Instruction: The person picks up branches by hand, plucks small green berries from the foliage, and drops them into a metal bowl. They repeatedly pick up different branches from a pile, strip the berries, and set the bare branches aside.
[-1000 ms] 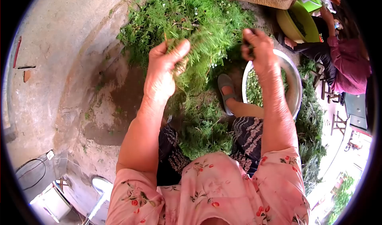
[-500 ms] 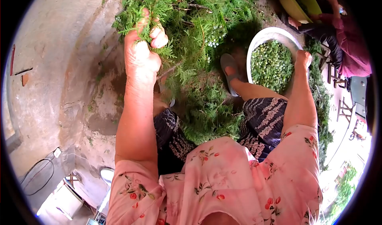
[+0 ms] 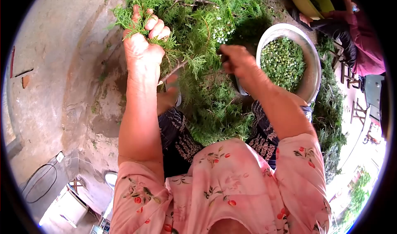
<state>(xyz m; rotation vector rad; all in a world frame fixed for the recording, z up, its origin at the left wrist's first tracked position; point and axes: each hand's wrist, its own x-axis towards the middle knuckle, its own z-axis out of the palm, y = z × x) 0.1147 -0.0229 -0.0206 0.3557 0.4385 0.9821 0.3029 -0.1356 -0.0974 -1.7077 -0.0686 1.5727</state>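
Observation:
My left hand [image 3: 144, 37] is closed around a leafy evergreen sprig [image 3: 124, 17], whose feathery green foliage sticks out between and above the fingers. A brown woody stem [image 3: 171, 72] slants down beside the wrist. My right hand [image 3: 242, 64] is over the cuttings, left of a pale round basin [image 3: 312, 66], with its fingers bent toward a cluster of pale blue-green berries [image 3: 223, 34]. Blur and shadow hide what its fingertips do. Small green berries [image 3: 283, 64] mixed with bits of foliage fill much of the basin.
Cut evergreen branches [image 3: 219, 114] cover the ground between my legs and ahead. More greenery [image 3: 328, 122] lies right of the basin. At the upper right sits another person [image 3: 368, 48] near a yellow basin [image 3: 312, 2]. A bare concrete surface [image 3: 62, 68] spans the left.
My right hand has left the basin's right rim and moved left to the branches. My left hand, still gripping the sprig, has shifted slightly left. The basin now sits a little differently.

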